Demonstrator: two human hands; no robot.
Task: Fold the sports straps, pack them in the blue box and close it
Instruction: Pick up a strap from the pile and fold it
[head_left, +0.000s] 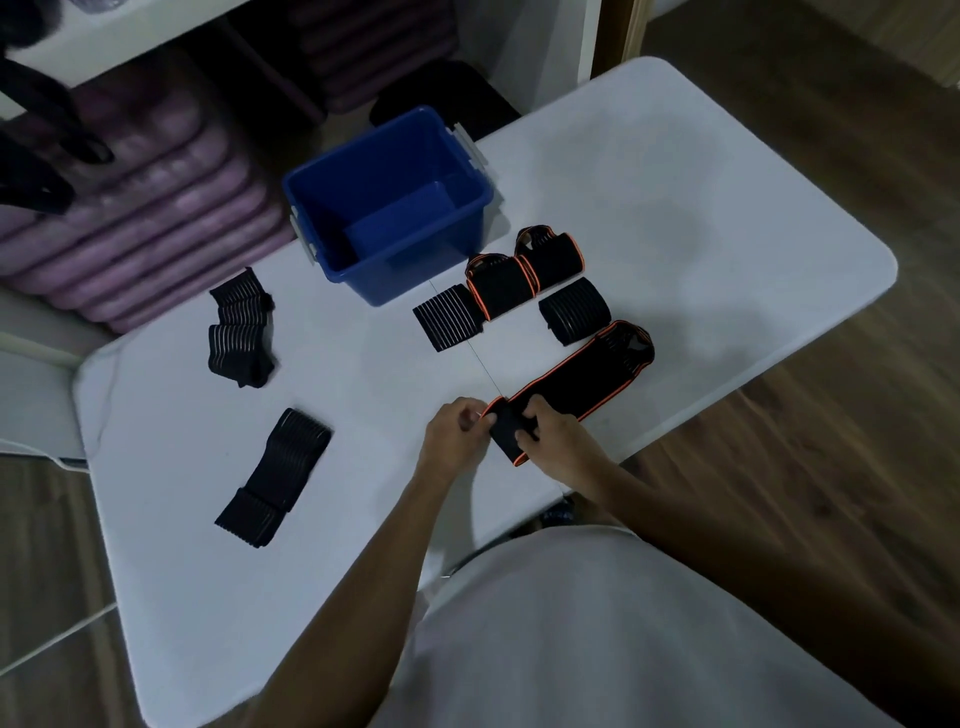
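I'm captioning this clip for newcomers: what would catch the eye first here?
The open blue box at the table's far edge. Then both hands, left hand and right hand, gripping the near end of a long orange-trimmed strap. Folded straps lie beside the box.

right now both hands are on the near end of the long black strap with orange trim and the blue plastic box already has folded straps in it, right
Not quite. The head view shows the blue plastic box empty, its bare floor visible. The folded straps lie on the white table beside it. The rest holds: the left hand and right hand both grip the near end of the long black strap with orange trim.
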